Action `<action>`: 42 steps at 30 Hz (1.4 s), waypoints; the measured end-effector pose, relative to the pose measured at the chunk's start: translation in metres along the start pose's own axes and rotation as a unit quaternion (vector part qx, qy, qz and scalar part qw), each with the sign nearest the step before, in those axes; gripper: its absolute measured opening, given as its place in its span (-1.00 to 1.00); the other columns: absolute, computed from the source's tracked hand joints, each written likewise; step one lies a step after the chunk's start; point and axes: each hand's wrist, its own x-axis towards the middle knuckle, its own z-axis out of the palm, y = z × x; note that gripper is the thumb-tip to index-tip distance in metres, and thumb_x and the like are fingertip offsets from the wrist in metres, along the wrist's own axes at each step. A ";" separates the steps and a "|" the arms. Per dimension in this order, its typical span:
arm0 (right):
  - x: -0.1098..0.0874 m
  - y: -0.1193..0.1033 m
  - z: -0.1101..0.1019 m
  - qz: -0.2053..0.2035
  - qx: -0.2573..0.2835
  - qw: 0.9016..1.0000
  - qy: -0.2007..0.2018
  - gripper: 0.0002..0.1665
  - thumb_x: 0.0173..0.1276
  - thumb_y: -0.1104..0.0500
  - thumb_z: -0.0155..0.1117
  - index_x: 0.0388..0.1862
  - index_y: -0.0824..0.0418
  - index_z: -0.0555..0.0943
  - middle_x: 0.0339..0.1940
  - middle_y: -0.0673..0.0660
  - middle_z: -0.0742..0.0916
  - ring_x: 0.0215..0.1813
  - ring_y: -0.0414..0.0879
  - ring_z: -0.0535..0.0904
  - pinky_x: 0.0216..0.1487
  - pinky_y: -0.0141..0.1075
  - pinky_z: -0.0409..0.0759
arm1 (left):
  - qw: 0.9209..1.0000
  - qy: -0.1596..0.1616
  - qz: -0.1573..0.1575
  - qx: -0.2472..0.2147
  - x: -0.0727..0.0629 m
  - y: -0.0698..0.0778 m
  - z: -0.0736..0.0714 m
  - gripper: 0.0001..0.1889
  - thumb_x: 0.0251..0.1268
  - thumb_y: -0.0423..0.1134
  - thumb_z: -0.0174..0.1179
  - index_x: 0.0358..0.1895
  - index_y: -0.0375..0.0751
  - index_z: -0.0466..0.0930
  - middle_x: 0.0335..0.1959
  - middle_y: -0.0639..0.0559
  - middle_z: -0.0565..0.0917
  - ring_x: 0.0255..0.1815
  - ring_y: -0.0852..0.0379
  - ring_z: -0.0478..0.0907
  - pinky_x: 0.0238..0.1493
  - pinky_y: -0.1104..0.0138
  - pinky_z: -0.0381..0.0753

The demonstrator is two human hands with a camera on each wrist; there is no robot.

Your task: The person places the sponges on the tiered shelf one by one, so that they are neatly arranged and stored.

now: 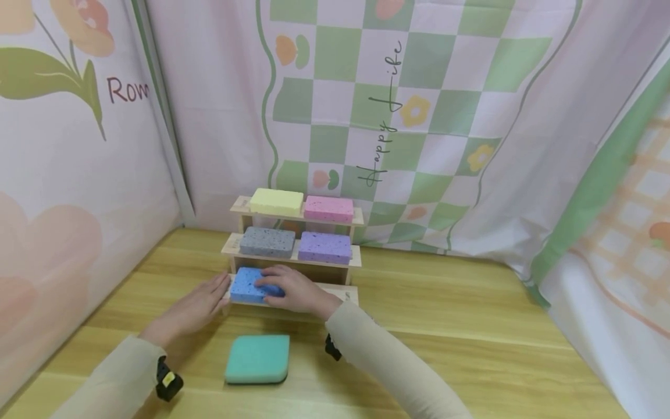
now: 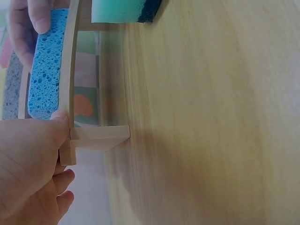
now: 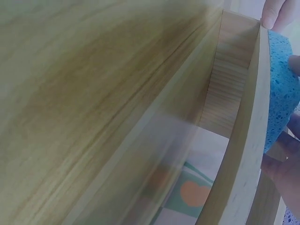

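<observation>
A blue sponge (image 1: 243, 286) lies at the left end of the bottom tier of a three-step wooden rack (image 1: 344, 294). My right hand (image 1: 302, 292) holds the sponge, its fingers over the top and right end. At the rack's left end, my left hand (image 1: 191, 308) grips the bottom board. In the left wrist view the thumb of the left hand (image 2: 28, 161) is at the board's edge by the sponge's corner, with other fingers below the board. A teal sponge (image 1: 259, 356) with a dark underside lies on the table in front.
Yellow (image 1: 276, 202) and pink (image 1: 328, 209) sponges sit on the top tier. Grey (image 1: 267, 242) and purple (image 1: 324, 247) sponges occupy the middle tier. The rack stands on a wood-grain table (image 1: 445, 331), with a printed curtain (image 1: 345, 105) behind it.
</observation>
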 end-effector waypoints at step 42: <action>-0.061 -0.045 0.009 -0.125 0.048 0.990 -0.039 -0.44 0.29 -0.01 0.21 0.24 0.13 0.44 0.30 0.19 0.41 0.33 -0.11 0.22 0.30 -0.37 0.14 | 1.000 0.006 0.000 0.002 -0.001 0.001 0.000 -0.44 0.47 -0.19 -0.14 0.31 -0.58 0.06 0.34 -0.44 0.06 0.33 -0.35 0.03 0.28 -0.10 0.03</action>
